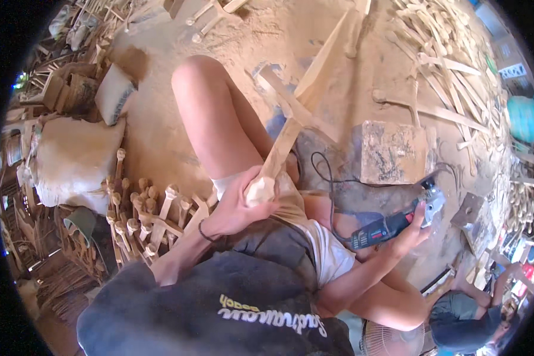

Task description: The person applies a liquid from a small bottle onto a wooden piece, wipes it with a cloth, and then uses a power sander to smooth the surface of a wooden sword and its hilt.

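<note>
My left hand [236,204] is wrapped round the pommel end of a carved wooden sword [283,144], just above my lap. Its faceted knob shows between my fingers. From there the grip runs up and to the right to a crossguard, and the long blade points away from me. My right hand [410,236] grips a blue and black angle grinder [374,232] near its metal head, beside my right leg. The grinder's disc is blurred, so I cannot tell whether it spins. A black cord [332,196] loops from the tool's rear end.
A worn block [394,153] stands on the dusty floor ahead of the grinder. Many wooden swords [451,89] are heaped at the far right. Several more hilts [151,207] stand at my left, near a pale sack [77,157]. A fan [391,339] and another person [466,314] are at lower right.
</note>
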`<action>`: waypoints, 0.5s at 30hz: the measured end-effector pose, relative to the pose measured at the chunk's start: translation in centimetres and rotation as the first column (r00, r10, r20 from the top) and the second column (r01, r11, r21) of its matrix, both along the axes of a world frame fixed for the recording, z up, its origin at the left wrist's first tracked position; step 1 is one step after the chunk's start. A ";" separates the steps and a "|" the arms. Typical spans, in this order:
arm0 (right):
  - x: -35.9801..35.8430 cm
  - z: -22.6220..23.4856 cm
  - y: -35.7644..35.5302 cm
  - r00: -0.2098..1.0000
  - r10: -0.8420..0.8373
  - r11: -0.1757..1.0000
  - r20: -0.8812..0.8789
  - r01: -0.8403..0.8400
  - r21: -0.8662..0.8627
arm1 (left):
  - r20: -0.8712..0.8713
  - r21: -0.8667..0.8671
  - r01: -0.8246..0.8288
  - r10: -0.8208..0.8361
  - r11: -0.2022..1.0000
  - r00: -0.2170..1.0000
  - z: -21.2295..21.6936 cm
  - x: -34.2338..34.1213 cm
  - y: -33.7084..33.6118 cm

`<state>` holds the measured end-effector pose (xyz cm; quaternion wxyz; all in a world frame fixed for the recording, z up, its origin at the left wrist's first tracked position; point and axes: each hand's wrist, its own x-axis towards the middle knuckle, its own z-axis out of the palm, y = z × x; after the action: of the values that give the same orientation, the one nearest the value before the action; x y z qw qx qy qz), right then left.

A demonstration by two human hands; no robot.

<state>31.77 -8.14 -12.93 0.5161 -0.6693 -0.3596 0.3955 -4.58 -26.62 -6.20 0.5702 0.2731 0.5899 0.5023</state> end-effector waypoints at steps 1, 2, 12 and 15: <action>0.2 0.2 0.1 0.999 0.005 1.000 -0.047 -0.004 0.019 | 0.069 -0.003 0.001 0.000 1.000 0.998 0.3 -0.4 -0.5; 0.7 0.8 0.0 0.996 0.003 0.999 -0.093 0.000 0.033 | 0.131 0.009 -0.009 0.008 1.000 0.991 0.8 -0.8 -1.0; 4.3 5.8 -0.4 0.998 -0.069 0.994 0.007 0.068 0.085 | 0.445 0.135 0.327 -0.352 0.935 0.823 -1.7 -1.1 5.9; 4.4 7.3 -0.2 0.996 -0.060 0.978 0.059 0.047 0.202 | 0.292 0.181 0.422 -0.458 0.889 0.840 -6.2 1.7 10.4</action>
<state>36.16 -8.32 -5.64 0.5794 -0.6358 -0.3960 0.3213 -2.92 -16.23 -12.44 0.7441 0.3449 0.3802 0.4275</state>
